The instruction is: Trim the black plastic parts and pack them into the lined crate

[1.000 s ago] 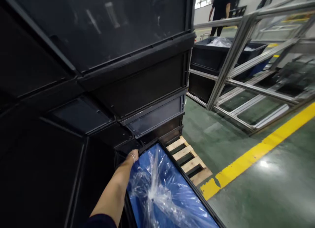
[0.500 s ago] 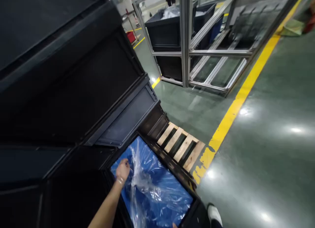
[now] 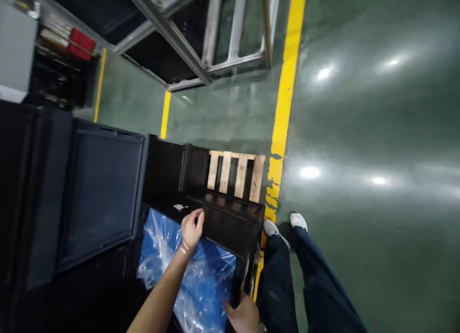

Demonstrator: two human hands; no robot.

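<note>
Clear plastic film lies crumpled over the blue contents (image 3: 206, 287) of a black crate (image 3: 224, 225) low in front of me. Over the crate's far side is my left hand (image 3: 193, 229), its thumb and fingertips brought together in a pinch; anything between them is too small to make out. My right hand (image 3: 244, 315), slightly blurred, is at the near right edge of the crate. Its thumb is stretched out over the film, apart from the rest of the hand, and its other fingers are largely hidden.
Stacked dark crates (image 3: 104, 189) rise at the left. Beyond the crate lies a wooden pallet (image 3: 240, 175). A metal frame (image 3: 187, 50) stands further off. A yellow floor line (image 3: 285, 98) runs along the right, near my feet in white shoes (image 3: 299, 221).
The view has swung down and to the right, bringing both legs into sight. My left hand has moved from the crate's left side to its far side. More of my right hand shows.
</note>
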